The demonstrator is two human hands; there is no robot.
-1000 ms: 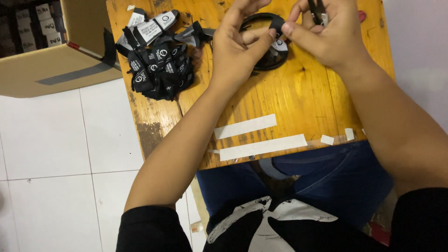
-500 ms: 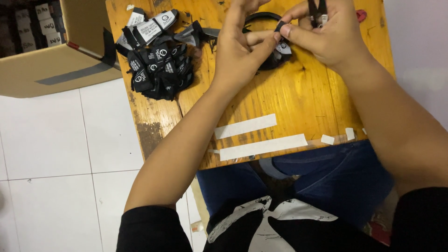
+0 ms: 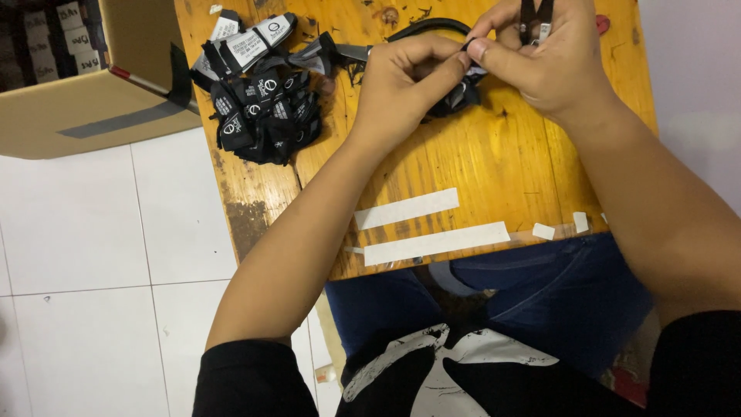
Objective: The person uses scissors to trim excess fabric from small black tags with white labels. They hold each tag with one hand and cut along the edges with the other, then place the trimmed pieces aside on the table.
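Your left hand (image 3: 401, 81) and right hand (image 3: 540, 66) meet at the far side of the table (image 3: 494, 170), fingertips pressed together and pinching a small black fabric label (image 3: 461, 91) between them. Your right hand also grips a pair of small black snips (image 3: 534, 14), its blades pointing away from you. A black curved band (image 3: 428, 28) arcs just beyond your left hand's knuckles. To the left of your left hand, a heap of black labels (image 3: 262, 108) reaches close to the table's left edge. Nearer to you than both hands, the wood lies open down to two white tape strips (image 3: 421, 224) beside the near edge. A cardboard box (image 3: 93, 85) stands off the table's left edge.
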